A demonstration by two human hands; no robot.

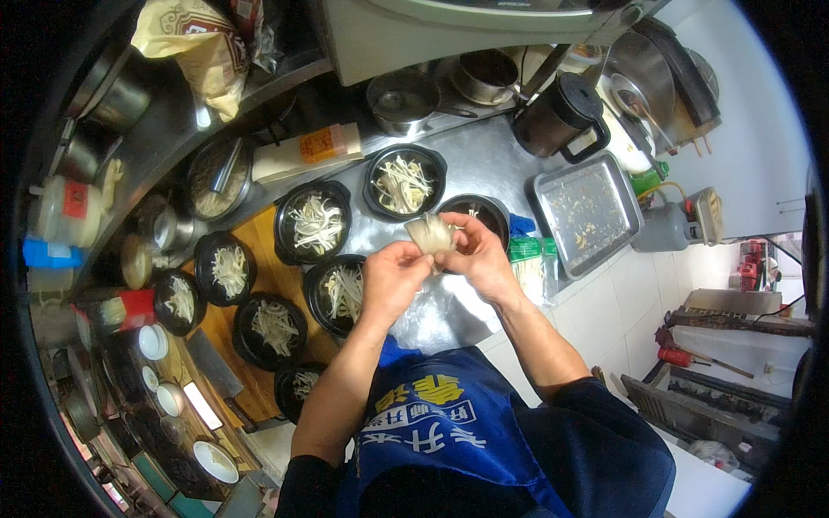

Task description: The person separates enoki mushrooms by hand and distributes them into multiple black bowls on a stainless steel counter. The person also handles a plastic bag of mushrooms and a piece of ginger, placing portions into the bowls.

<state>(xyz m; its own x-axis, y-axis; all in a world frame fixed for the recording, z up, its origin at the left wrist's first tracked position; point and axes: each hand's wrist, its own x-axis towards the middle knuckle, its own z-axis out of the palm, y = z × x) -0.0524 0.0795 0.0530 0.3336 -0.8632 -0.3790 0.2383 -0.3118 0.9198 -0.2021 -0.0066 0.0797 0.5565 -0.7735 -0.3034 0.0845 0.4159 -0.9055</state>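
Note:
Between my two hands is a pale clump of enoki mushrooms. My left hand pinches it from one side. The fingers and thumb of my right hand grip its other side. Under my right hand sits a black stoneware bowl, partly hidden, with a few pale strands in view. Next to my left hand is another black bowl with loose enoki. Beyond the hands, a third black bowl also holds loose enoki.
More enoki-filled bowls stand on a wooden board, near a cleaver. At right are a steel tray with scraps, a green-and-clear packet of enoki and a dark kettle. Saucepans line the back of the steel worktop.

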